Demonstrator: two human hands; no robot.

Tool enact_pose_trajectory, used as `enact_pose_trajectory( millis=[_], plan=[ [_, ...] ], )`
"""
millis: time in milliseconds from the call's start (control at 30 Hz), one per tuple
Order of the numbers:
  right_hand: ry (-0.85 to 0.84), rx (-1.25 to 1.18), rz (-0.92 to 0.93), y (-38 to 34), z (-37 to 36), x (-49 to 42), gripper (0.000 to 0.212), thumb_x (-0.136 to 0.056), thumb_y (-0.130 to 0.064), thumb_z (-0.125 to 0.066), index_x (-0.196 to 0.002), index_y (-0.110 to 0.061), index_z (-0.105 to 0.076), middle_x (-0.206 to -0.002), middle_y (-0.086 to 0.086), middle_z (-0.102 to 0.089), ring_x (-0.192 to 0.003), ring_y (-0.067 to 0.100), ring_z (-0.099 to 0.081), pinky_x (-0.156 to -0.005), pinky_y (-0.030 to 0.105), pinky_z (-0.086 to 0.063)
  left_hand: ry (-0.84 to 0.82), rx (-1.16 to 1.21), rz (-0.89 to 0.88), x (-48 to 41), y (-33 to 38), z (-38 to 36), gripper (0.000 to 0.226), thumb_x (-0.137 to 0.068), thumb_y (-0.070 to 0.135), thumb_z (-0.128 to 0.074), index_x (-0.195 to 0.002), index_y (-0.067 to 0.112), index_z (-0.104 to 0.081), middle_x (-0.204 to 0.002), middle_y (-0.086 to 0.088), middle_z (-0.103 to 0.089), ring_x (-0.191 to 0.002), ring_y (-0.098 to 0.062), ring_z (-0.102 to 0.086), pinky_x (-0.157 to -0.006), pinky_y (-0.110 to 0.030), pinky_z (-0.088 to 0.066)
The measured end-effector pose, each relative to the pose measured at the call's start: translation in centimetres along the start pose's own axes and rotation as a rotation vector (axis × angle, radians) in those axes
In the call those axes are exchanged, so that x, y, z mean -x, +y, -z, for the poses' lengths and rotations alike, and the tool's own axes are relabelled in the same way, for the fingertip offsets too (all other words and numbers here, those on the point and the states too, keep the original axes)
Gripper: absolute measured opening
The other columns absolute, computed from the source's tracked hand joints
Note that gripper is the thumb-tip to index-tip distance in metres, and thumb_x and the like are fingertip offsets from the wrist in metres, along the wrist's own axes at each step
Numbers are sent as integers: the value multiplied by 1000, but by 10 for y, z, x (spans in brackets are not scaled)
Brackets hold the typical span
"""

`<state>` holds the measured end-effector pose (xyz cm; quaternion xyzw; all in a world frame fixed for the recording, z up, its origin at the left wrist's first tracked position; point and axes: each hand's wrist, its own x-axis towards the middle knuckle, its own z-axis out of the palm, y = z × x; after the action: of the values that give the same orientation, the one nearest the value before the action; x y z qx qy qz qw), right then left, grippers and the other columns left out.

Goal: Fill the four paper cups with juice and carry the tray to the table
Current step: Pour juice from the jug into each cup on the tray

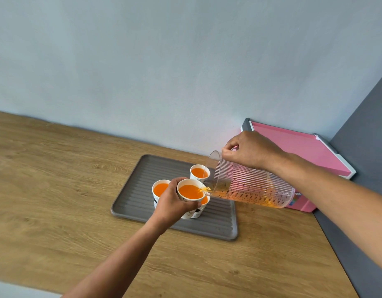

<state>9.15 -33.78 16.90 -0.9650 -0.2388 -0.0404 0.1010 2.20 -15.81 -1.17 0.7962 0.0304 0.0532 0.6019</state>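
A grey ribbed tray (pixel 142 203) lies on the wooden counter. My left hand (pixel 175 201) holds a white paper cup (pixel 190 192) above the tray, full of orange juice. My right hand (pixel 248 150) grips a clear ribbed measuring jug (pixel 250 186), tipped far over with its spout at that cup's rim; a thin stream of juice runs in. Little juice shows in the jug. Three other cups stand on the tray with juice: one at the back (pixel 199 172), one on the left (pixel 160 189), and one (pixel 204 204) mostly hidden behind the held cup.
A pink and white box (pixel 304 151) sits in the corner behind the jug, against the pale blue wall. A dark grey wall (pixel 362 190) borders the counter on the right. Bare wooden counter (pixel 56 179) stretches to the left and in front of the tray.
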Motion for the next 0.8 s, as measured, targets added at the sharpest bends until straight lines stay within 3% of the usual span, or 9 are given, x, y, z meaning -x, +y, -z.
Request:
enact_pose_trajectory(
  millis=[567,800],
  plan=[
    [4,21,11,-2,1,2,28,-89,-32,-59,-104,-16,-78,-114,-3,-74,-85,2,-61,-87,29,-54,-2,-1,3,1,-1,-2,74,-66,27,-88,-123,35,-41,-115,13,-55,-107,-11,-56,-91,-36,-52],
    [-4,16,3,0,0,3,28,-88,-33,-60,-101,-18,-79,-113,-5,-74,-84,2,-63,-86,29,-55,-6,12,7,3,-3,-2,74,-65,26,-89,-122,35,-42,-109,19,-54,-104,-8,-56,-85,-30,-50]
  ],
)
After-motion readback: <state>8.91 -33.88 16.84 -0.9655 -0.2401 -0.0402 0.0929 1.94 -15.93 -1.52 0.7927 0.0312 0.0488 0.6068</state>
